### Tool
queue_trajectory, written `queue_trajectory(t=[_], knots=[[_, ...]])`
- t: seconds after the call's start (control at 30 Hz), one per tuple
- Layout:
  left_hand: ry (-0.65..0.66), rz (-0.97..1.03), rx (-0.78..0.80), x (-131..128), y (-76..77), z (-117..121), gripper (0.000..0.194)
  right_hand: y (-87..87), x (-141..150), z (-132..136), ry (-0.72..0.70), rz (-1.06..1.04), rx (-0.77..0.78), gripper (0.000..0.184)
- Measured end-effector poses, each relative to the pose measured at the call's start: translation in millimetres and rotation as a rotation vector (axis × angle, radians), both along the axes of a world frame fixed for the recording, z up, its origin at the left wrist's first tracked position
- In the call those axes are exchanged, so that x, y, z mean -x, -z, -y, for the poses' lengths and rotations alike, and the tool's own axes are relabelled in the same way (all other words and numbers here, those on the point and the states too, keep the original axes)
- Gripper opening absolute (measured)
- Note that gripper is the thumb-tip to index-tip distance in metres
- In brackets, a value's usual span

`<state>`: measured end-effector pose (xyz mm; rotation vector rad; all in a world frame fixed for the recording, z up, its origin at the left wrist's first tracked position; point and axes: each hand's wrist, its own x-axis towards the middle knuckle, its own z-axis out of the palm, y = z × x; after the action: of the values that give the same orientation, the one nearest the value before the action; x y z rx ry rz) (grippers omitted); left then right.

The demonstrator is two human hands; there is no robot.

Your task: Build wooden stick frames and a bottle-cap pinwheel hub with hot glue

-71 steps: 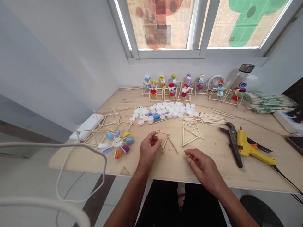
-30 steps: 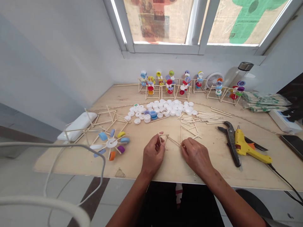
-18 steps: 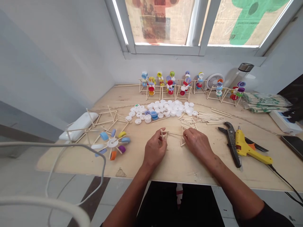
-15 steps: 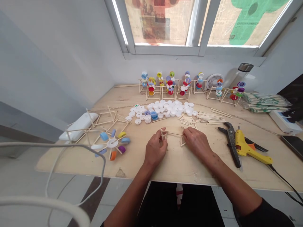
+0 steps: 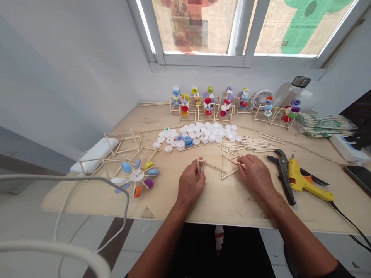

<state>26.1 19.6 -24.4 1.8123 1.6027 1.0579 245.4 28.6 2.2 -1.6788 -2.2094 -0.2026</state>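
Right hand (image 5: pixel 256 175) moved rightward; stick triangle (image 5: pixel 222 166) at its fingertips.

Looks like a small craft workspace, set up at a wooden table (image 5: pixel 174 200) below a window (image 5: pixel 199 27): strewn with bottle caps (image 5: pixel 199 133) and loose sticks (image 5: pixel 255 143), equipped with a yellow glue gun (image 5: pixel 307 181) and black-handled cutter (image 5: pixel 284 175), lined with finished-looking little cap wheels (image 5: pixel 208 106) at the back.

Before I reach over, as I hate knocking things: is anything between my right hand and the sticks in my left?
Yes: the triangular stick frame lies on the table between your right hand and the held sticks.
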Motion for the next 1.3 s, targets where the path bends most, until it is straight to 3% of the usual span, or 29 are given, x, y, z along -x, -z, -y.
queue_trajectory(t=[0.43,1.3], knots=[[-0.004,-0.017,-0.007,-1.0,-0.5,1.3,0.027,6.3,-11.4,2.0,-0.035,0.050,0.121,0.023],[-0.010,0.015,-0.016,-0.6,-0.8,2.7,0.030,5.9,-5.7,-2.6,-0.019,0.046,0.122,0.014]])
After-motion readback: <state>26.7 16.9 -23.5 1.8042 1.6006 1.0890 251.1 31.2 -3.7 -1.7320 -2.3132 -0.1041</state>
